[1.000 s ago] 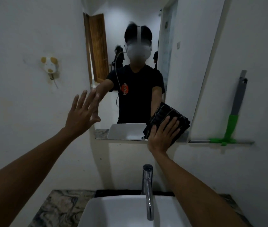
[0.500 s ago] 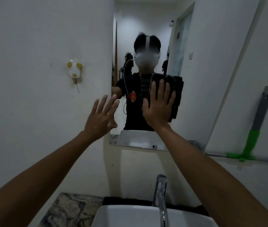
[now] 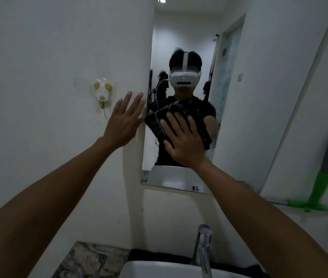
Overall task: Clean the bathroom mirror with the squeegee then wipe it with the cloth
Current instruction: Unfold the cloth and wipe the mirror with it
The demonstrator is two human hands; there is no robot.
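Observation:
The bathroom mirror (image 3: 239, 97) hangs on the white wall above the basin. My right hand (image 3: 181, 141) lies flat on a dark folded cloth (image 3: 155, 123) and presses it against the glass near the mirror's left edge. My left hand (image 3: 124, 121) is open, fingers spread, its palm on the wall just left of the mirror's edge. The squeegee (image 3: 323, 177), with a grey handle and green head, leans upright against the wall on a narrow ledge at the right, away from both hands.
A white basin (image 3: 159, 269) with a chrome tap (image 3: 203, 247) sits below, beside a marbled counter (image 3: 90, 259). A small yellow and white hook (image 3: 103, 92) is stuck on the wall left of my left hand. The mirror reflects a person wearing a headset.
My right hand slid the cloth from the mirror's bottom edge up and then leftward across the glass. My left hand stayed flat by the mirror's left edge. The view tilted up.

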